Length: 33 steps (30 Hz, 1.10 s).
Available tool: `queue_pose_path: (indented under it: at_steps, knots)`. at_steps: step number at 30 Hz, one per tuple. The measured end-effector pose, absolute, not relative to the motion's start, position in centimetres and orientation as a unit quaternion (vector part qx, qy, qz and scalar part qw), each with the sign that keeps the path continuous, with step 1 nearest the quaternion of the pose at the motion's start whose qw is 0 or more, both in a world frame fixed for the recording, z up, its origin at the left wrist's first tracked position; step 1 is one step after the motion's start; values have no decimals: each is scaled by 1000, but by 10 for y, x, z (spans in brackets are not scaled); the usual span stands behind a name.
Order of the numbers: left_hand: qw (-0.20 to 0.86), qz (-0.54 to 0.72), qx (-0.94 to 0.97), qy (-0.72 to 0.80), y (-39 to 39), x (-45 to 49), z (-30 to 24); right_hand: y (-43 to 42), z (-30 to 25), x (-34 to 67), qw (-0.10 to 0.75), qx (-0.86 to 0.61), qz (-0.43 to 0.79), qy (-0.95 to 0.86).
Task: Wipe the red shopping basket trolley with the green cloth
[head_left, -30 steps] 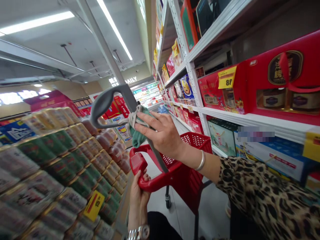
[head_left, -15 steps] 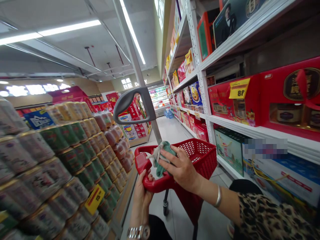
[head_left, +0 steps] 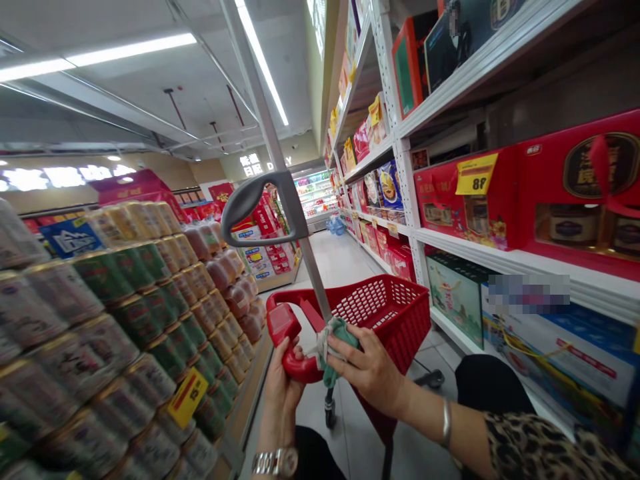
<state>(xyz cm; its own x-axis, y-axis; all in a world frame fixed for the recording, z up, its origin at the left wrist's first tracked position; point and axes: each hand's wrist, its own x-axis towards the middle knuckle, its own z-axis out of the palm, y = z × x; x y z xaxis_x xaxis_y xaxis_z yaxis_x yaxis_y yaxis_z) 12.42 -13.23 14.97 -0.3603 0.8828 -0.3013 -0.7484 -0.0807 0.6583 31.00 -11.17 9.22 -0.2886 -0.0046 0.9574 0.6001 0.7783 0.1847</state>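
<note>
Straight ahead of me stands a red shopping cart (head_left: 383, 303) with a perforated basket, a grey post (head_left: 316, 273) and a grey loop handle (head_left: 290, 207). My left hand (head_left: 284, 370), with a metal watch at the wrist, is wrapped round the red rim at the cart's near left corner. A crumpled green and whitish cloth (head_left: 336, 343) is under the fingers of my right hand (head_left: 373, 367). That hand presses the cloth against the near rim, close to the foot of the post. The rim beneath the cloth is hidden.
On the left, stacked packs of cans (head_left: 120, 320) rise beside the cart. White shelving (head_left: 417, 220) with red gift boxes (head_left: 465, 200) lines the right. Between them a tiled aisle (head_left: 337, 263) runs toward a lit refrigerated case (head_left: 314, 193). A caster (head_left: 331, 410) shows under the cart.
My right hand and the cloth have moved down and slightly right along the near rim, uncovering the foot of the post. My left hand keeps its hold on the corner.
</note>
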Motion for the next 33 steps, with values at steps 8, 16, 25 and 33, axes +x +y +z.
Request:
queue_pose_path:
  at_steps: [8, 16, 25, 33]
  knots:
    - [564, 730, 86, 377, -134, 123, 149, -113, 82, 315, 541, -211, -247, -776]
    - [588, 724, 101, 345, -129, 114, 135, -120, 116, 326, 549, -215, -199, -783]
    - [558, 734, 82, 379, -134, 128, 150, -98, 235, 336, 588, -220, -301, -718]
    - [557, 739, 92, 368, -137, 129, 150, -62, 335, 322, 600, -220, -343, -688]
